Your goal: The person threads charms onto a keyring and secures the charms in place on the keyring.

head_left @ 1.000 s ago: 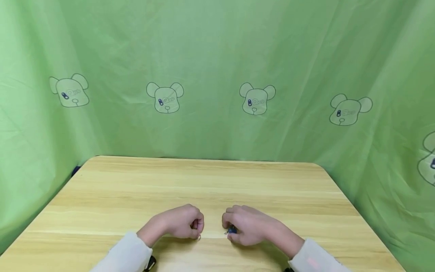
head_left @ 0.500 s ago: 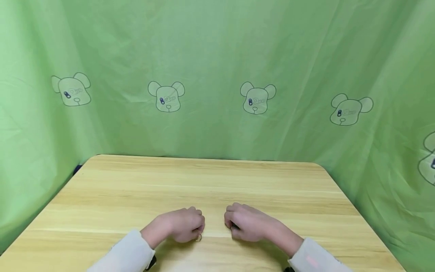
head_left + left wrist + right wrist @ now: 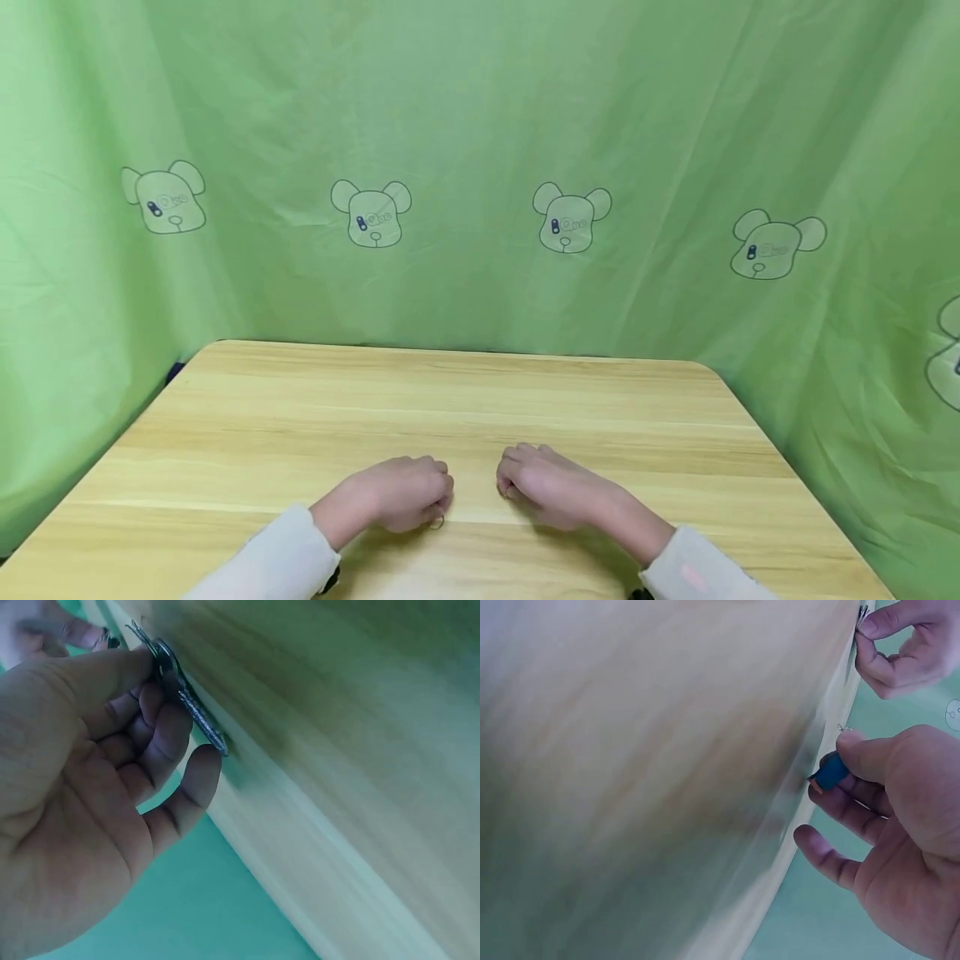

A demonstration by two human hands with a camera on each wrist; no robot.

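Observation:
Over the near part of the table, my left hand pinches a slim silver metal piece with rings between thumb and fingers. Its exact kind cannot be told. Below the fingertips in the head view a thin ring sticks out. A short distance to the right, my right hand holds a small blue charm in thumb and fingers, its little finger standing apart. From the thumb tip a bit of fine chain pokes out. Seen from the head, the right hand's back hides the blue charm.
The wood-grain table stretches out in front of both hands, with rounded far corners. Behind it and at both sides hangs a green curtain printed with bear heads. Pale sleeves cover both forearms.
My right hand has turned and shifted slightly away from me, so the blue charm no longer shows in the head view. The left hand has moved only a little, its ring now more visible.

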